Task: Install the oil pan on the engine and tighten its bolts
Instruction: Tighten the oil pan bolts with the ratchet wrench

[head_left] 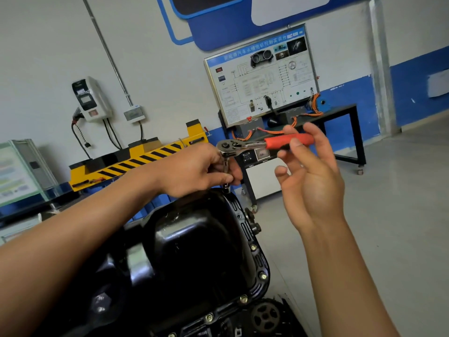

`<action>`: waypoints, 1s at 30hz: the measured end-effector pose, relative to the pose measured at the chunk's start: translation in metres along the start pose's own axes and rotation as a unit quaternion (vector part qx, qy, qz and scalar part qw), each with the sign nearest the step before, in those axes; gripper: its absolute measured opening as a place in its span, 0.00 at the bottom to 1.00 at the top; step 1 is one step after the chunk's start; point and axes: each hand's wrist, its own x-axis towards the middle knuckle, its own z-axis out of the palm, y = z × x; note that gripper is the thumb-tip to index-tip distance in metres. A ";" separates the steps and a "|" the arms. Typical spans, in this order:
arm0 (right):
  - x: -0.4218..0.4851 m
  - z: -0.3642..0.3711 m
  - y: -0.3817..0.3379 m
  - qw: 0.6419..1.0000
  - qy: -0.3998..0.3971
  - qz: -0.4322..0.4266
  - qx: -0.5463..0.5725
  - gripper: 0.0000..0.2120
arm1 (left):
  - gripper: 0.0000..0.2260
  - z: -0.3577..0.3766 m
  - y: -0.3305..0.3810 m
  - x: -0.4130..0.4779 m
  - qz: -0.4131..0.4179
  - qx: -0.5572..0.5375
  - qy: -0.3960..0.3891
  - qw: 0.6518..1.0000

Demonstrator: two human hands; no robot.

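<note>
1. the oil pan [194,239] sits on the engine [264,314], low and central, with its long axis running away from the person. bolts [263,276] show in a row along its right flange.
2. the ratchet [245,145] stands at the pan's far right corner. its extension [226,166] is upright and its socket [227,189] is down at the flange. the bolt under it is hidden.
3. the ratchet's handle [289,141] lies level and points right, away from the pan.
4. the left hand [194,171] reaches across the pan and is clamped on the extension, just under the ratchet head.
5. the right hand [313,181] is the nearer one to the handle. its fingers are spread and nearly straight, and the tips touch the red grip without wrapping it.
6. the coming swing likely turns on that level handle pivoting about the upright extension.
7. there is open room to the right, over the floor [388,190]. on the left, the pan's bulge and the left forearm would crowd a long sweep.
</note>
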 end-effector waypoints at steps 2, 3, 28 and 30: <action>-0.004 0.000 -0.006 1.000 0.016 0.014 0.016 0.11 | 0.14 0.002 0.000 -0.003 0.004 -0.048 0.017 0.999; -0.009 -0.001 -0.008 0.999 0.026 0.018 0.016 0.12 | 0.13 0.003 -0.001 -0.003 0.008 -0.058 0.028 0.998; -0.024 0.066 -0.065 0.397 -0.238 -0.094 -0.881 0.05 | 0.04 -0.002 -0.008 0.003 0.105 0.030 0.020 0.994; -0.011 0.076 -0.071 0.272 -0.267 -0.154 -0.912 0.12 | 0.03 -0.002 -0.007 0.004 0.109 0.035 0.017 0.993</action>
